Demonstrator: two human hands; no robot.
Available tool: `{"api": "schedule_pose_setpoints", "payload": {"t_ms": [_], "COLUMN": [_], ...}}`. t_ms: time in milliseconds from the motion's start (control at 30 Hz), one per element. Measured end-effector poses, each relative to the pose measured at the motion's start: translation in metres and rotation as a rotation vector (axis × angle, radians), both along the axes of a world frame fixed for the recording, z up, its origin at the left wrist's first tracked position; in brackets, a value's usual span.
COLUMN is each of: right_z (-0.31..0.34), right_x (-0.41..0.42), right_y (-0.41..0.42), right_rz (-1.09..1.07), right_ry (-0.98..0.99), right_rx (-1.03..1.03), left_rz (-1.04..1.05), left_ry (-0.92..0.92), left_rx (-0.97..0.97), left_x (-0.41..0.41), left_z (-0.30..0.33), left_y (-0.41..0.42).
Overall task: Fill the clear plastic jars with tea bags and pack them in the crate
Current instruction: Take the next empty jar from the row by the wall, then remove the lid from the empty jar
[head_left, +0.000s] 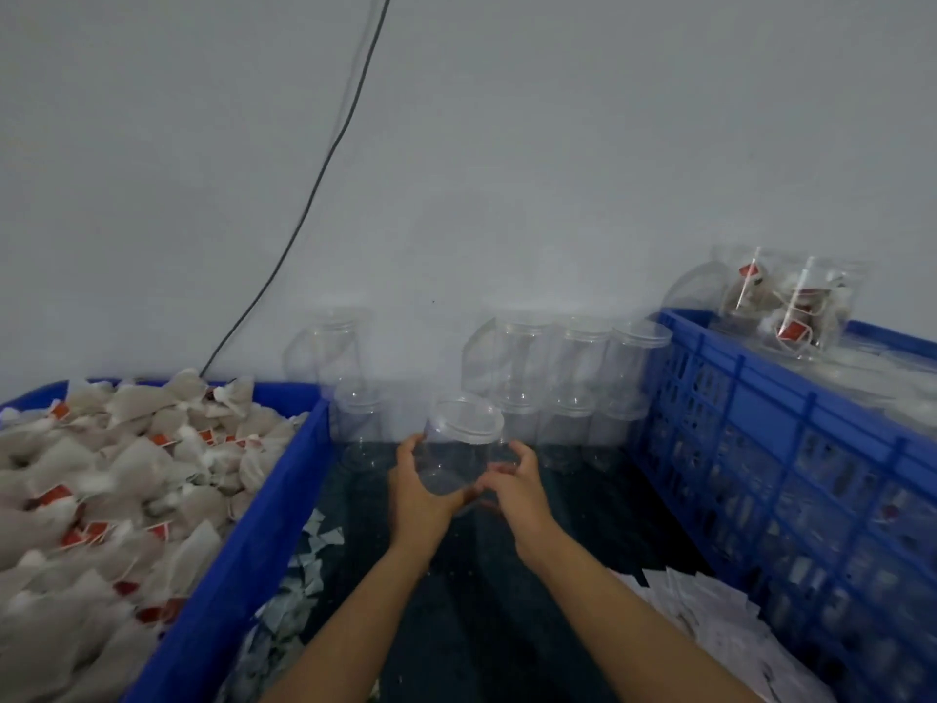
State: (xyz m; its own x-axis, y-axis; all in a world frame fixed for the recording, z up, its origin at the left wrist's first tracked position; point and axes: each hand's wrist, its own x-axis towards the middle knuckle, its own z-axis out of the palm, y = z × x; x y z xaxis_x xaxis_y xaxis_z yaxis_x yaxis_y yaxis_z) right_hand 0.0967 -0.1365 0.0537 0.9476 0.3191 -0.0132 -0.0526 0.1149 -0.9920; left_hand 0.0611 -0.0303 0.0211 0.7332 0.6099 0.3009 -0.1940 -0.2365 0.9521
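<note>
- A clear plastic jar stood at the centre of the view, tilted a little, its wide mouth toward 12 o'clock.
- The left hand gripped the jar at its 9 o'clock side, with the fingers curled round the wall.
- The right hand gripped the same jar at its 3 o'clock side; its fingertips curved onto the lower wall.
- At 12 o'clock from the jar, a group of empty jars was stacked against the grey wall.
- At 9 o'clock, a blue bin held a heap of tea bags with red tags.
- At 3 o'clock stood a blue crate with lattice sides; on top of it, far at 1 o'clock, lay filled jars with tea bags inside.
- Near the crate at 5 o'clock lay white paper packets, and at 7 o'clock some pale scraps beside the bin.
- A dark cable ran down the wall.
</note>
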Motion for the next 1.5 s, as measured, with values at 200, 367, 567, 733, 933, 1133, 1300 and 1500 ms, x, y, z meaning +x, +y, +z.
{"api": "schedule_pose_setpoints", "payload": {"t_ms": [200, 367, 567, 733, 933, 1133, 1300, 1500], "right_z": [-0.015, -0.023, -0.039, -0.047, -0.053, -0.056, -0.055, -0.044], "right_x": [-0.052, -0.072, -0.075, -0.078, -0.08, -0.079, -0.093, -0.103], "right_y": [-0.031, -0.042, -0.051, -0.059, -0.069, -0.064, -0.056, -0.058], "right_rz": [-0.018, -0.168, -0.125, -0.099, -0.052, -0.054, -0.012, -0.026], "right_ry": [-0.122, -0.072, -0.072, -0.161, -0.19, -0.102, -0.081, -0.199], "right_rx": [0.154, 0.248, 0.326, 0.245, 0.183, 0.389, 0.343, 0.261], "left_rz": [-0.04, 0.015, -0.091, -0.178, -0.315, -0.263, -0.256, -0.237], "left_ry": [0.047, 0.109, 0.066, 0.087, 0.139, -0.025, -0.153, -0.146], "left_rx": [-0.043, 0.13, 0.158, 0.16, 0.139, -0.132, -0.107, -0.182], "left_x": [-0.068, -0.105, -0.113, -0.113, -0.116, -0.121, -0.123, -0.128], "left_z": [-0.018, -0.037, -0.039, -0.045, -0.039, -0.036, -0.032, -0.021], "left_y": [-0.044, -0.068, -0.053, -0.036, -0.026, -0.034, -0.045, -0.048]}}
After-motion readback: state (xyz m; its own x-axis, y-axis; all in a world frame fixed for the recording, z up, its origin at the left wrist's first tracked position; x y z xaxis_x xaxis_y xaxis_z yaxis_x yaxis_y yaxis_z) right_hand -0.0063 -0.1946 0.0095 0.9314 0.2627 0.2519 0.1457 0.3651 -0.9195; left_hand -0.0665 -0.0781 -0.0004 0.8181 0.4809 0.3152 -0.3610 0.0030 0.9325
